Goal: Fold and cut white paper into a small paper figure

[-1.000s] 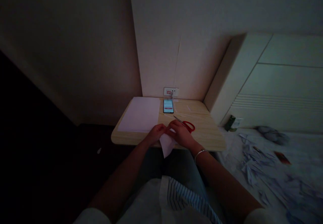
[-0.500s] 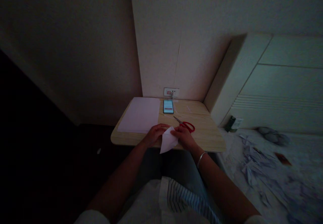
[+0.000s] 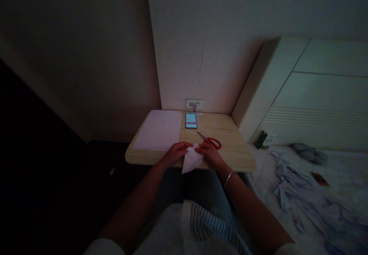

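Note:
A small piece of folded white paper (image 3: pixel 191 161) is held between both hands at the table's front edge, its pointed lower end hanging toward my lap. My left hand (image 3: pixel 176 153) pinches its upper left side with thumb and fingers. On the upper right side, my right hand (image 3: pixel 211 154) grips it, thumb on top. Just beyond my right hand lie red-handled scissors (image 3: pixel 211 142), blades pointing back and left. A stack of white paper sheets (image 3: pixel 159 128) rests on the left part of the table, close to my left hand.
The small wooden table (image 3: pixel 238 151) stands against the wall. On it lie a lit phone (image 3: pixel 191 120) and thin paper strips (image 3: pixel 214 123), below a wall socket (image 3: pixel 194 104). Right of the table, a bed (image 3: pixel 264 170) bears scattered paper pieces (image 3: pixel 287 190).
My left thumb and fingers have closed onto the paper's upper left edge, nearer to my right hand. The camera view has shifted slightly.

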Available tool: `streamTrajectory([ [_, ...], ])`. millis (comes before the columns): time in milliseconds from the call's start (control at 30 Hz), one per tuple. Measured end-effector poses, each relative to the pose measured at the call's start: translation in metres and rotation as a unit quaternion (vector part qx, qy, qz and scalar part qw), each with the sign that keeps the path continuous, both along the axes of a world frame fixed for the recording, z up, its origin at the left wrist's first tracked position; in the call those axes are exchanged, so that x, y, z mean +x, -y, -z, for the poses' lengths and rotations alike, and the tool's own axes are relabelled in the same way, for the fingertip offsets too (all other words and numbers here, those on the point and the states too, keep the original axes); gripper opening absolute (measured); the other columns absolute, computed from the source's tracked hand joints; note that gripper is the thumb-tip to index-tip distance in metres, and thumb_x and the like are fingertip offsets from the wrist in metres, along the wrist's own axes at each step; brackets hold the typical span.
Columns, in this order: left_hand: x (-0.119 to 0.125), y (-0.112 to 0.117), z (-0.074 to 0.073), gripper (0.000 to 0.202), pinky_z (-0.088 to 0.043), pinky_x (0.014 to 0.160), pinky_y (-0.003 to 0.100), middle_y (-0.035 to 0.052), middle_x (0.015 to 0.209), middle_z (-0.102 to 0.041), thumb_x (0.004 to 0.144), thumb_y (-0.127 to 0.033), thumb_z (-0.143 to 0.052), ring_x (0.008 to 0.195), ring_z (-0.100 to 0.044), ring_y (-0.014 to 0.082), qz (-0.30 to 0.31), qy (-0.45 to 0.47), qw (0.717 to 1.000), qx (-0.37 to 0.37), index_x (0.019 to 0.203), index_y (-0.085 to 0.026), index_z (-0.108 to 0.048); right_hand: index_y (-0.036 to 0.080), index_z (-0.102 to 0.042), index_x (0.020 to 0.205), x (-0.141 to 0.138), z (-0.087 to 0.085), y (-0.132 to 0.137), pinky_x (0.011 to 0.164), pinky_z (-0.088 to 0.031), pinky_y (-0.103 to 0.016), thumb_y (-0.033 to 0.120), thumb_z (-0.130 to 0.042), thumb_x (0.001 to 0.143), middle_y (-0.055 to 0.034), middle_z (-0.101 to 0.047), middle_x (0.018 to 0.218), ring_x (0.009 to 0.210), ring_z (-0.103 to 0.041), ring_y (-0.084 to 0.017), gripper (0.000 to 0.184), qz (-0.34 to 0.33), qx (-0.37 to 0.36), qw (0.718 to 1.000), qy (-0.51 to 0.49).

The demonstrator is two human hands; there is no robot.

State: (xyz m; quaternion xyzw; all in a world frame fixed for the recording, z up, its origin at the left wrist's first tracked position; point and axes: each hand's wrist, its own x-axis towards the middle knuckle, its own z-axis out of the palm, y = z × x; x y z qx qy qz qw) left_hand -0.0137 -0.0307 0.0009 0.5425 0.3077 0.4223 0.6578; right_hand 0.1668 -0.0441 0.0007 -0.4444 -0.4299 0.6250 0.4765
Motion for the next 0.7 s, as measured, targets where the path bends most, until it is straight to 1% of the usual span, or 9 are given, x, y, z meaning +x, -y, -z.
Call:
streamTrajectory([
  [100,0.001,0.000,0.000,0.028,-0.041,0.071,0.024,0.0040,0.087,-0.068,0.061,-0.024,-0.071,0.077,-0.059,0.0144,-0.016,-0.008,1.000,0.011,0.087,-0.014,-0.067,0.014,-0.063,0.063,0.000,-0.001,0.000,0.050,-0.035,-0.024,0.034,-0.079,0.051,0.0012,-0.060,0.054,0.048,-0.048,-0.009,0.028,-0.008,-0.003,1.000,0.004],
  [267,0.005,-0.001,0.001,0.027,-0.042,0.067,0.026,0.0021,0.073,-0.067,0.060,-0.032,-0.073,0.067,-0.057,0.0135,-0.049,-0.042,0.998,0.018,0.078,-0.013,-0.067,0.014,-0.063,0.063,0.000,0.001,-0.001,0.050,-0.036,-0.024,0.036,-0.079,0.053,-0.0002,-0.060,0.054,0.049,-0.050,-0.011,0.029,-0.031,0.000,0.999,0.018],
  [400,0.008,-0.002,0.000,0.027,-0.043,0.068,0.027,0.0022,0.071,-0.068,0.058,-0.035,-0.074,0.068,-0.057,0.0147,-0.076,-0.057,0.995,0.026,0.072,-0.013,-0.068,0.015,-0.062,0.062,0.000,0.007,-0.004,0.051,-0.037,-0.024,0.037,-0.079,0.053,0.0009,-0.060,0.054,0.049,-0.050,-0.010,0.028,-0.032,0.010,0.999,0.039],
  [500,0.009,-0.001,0.000,0.028,-0.043,0.066,0.026,0.0012,0.069,-0.066,0.056,-0.035,-0.075,0.066,-0.057,0.0138,-0.091,-0.060,0.994,0.029,0.070,-0.013,-0.066,0.016,-0.062,0.063,0.000,0.012,-0.006,0.050,-0.036,-0.023,0.036,-0.079,0.053,0.0022,-0.059,0.053,0.048,-0.048,-0.010,0.028,-0.024,0.019,0.998,0.059],
  [700,0.011,-0.002,0.002,0.032,-0.040,0.058,0.023,-0.0023,0.063,-0.060,0.055,-0.037,-0.076,0.059,-0.052,0.0100,-0.114,-0.055,0.991,0.034,0.067,-0.015,-0.057,0.016,-0.061,0.065,-0.003,0.009,-0.004,0.049,-0.035,-0.023,0.037,-0.079,0.053,0.0023,-0.059,0.055,0.049,-0.048,-0.009,0.030,-0.015,0.032,0.996,0.086],
])
